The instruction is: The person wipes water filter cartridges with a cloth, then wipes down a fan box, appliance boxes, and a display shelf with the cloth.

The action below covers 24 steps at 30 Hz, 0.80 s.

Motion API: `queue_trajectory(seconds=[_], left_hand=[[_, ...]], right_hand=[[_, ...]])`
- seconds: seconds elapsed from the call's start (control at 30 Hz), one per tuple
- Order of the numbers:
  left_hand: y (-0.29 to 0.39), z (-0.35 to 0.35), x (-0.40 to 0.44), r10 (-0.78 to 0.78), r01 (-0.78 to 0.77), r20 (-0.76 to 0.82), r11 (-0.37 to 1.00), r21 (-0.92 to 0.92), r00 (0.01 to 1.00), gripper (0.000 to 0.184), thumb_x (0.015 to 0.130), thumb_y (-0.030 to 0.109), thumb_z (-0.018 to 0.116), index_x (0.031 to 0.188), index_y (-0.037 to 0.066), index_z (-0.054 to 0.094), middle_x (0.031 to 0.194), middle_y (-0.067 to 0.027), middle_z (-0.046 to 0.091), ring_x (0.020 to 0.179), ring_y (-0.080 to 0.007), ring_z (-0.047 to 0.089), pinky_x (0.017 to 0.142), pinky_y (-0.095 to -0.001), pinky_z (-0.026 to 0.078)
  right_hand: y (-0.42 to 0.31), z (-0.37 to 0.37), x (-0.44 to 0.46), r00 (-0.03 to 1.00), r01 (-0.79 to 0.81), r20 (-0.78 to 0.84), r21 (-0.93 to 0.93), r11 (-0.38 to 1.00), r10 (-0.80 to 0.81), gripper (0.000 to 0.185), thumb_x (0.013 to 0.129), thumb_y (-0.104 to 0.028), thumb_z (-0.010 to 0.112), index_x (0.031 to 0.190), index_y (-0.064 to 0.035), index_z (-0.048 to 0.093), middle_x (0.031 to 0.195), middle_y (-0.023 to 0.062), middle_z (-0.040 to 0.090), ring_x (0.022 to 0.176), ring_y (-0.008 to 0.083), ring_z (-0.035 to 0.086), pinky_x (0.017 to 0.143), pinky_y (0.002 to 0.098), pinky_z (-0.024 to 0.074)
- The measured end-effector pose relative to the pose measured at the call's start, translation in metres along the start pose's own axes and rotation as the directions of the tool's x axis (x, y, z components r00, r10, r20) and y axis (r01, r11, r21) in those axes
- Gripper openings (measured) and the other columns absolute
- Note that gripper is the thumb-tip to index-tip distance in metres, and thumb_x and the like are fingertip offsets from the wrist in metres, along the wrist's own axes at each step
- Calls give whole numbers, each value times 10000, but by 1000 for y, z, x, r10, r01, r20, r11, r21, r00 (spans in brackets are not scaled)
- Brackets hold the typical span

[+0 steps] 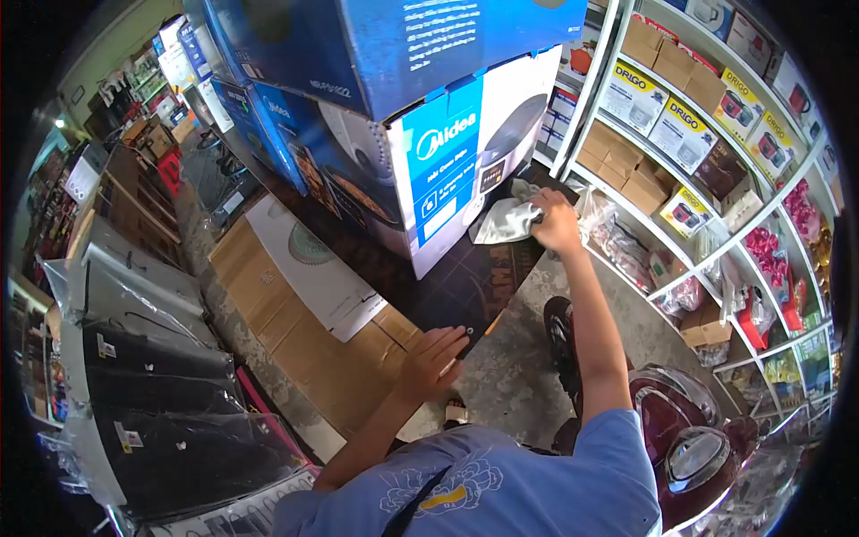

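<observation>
My right hand (pixel 557 222) is closed on a pale grey cloth (pixel 506 224). The cloth lies bunched on a dark printed tabletop (pixel 461 285), beside the Midea box (pixel 438 170). My left hand (pixel 433 362) rests at the near corner of that tabletop, its fingers stretched out and holding nothing. Part of the left palm is hidden from this angle. A second, larger blue box (pixel 447 54) is stacked on the Midea box, whose lower edge meets the dark top.
Flattened cardboard (pixel 295 304) lies on the floor to the left, with a white printed panel (pixel 313 268) on it. White shelves (pixel 667 139) with Drigo boxes (pixel 680 134) stand at the right. A dark red motorbike (pixel 680 421) is close at my right.
</observation>
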<state>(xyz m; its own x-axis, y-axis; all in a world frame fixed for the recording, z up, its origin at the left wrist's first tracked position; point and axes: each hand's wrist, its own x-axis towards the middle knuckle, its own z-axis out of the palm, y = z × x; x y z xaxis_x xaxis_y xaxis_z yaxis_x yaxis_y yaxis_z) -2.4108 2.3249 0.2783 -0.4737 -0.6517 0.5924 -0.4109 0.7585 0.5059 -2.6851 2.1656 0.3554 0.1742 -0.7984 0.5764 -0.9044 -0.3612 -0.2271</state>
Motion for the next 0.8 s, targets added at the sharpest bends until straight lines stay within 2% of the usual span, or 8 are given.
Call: queue_trajectory(seconds=[0.23,0.37,0.4,0.5,0.57,0.63,0.77,0.8], left_hand=[[0,24,-13,-41,53,-96,991,121,994,277,730,151,599,997,75,593,1134,-91,540,1021,-267,513,878,-389,403],[1,26,-6,11,17,-159,985,173,987,269,732,158,605,991,85,593,1113,-86,546,1023,-268,502,876,-395,398],[0,24,-6,33,-4,-139,979,204,990,267,735,161,605,992,87,592,1107,-81,546,1026,-268,494,880,-393,395],[1,22,-5,49,-21,-113,972,233,992,268,740,162,605,999,92,589,1101,-73,542,1031,-260,480,885,-388,388],[3,20,-4,37,-8,-116,971,238,993,271,742,160,604,1004,95,587,1102,-68,539,1032,-252,475,887,-384,384],[4,19,-3,24,-3,-103,981,195,994,279,740,160,607,1010,91,583,1102,-64,538,1021,-245,481,875,-387,388],[3,20,-2,30,-9,-121,985,172,992,279,738,153,603,1009,91,581,1100,-64,539,1019,-240,482,868,-387,390],[3,22,-2,41,-12,-148,981,192,988,275,736,149,602,1005,94,582,1094,-65,539,1013,-241,484,863,-388,392]], right_hand=[[-108,0,-52,843,394,265,289,873,-468,431,483,-216,718,890,-109,623,1057,104,518,957,295,519,776,391,466],[-81,5,-36,884,407,114,287,867,-452,417,516,-217,707,906,-106,610,1010,107,532,892,278,545,745,373,475],[-69,4,-28,903,304,232,245,921,-360,432,520,-224,704,922,-102,604,1058,115,535,875,283,560,738,377,477],[7,26,-1,972,174,138,113,978,-189,405,566,-175,654,958,-91,597,1042,148,559,878,284,580,721,384,480],[58,16,18,913,-294,242,-166,941,328,394,611,-229,652,969,-73,602,861,162,614,782,292,603,703,380,489],[107,-8,28,862,-471,122,-166,866,492,417,602,-283,665,966,-87,611,834,175,617,790,298,607,698,395,484],[127,-29,3,933,-332,-174,-66,941,317,442,553,-249,683,919,-16,598,827,179,605,767,328,597,685,390,479],[99,-39,0,941,-328,-95,-13,944,326,444,534,-232,687,896,5,590,820,181,594,746,324,589,674,378,480]])
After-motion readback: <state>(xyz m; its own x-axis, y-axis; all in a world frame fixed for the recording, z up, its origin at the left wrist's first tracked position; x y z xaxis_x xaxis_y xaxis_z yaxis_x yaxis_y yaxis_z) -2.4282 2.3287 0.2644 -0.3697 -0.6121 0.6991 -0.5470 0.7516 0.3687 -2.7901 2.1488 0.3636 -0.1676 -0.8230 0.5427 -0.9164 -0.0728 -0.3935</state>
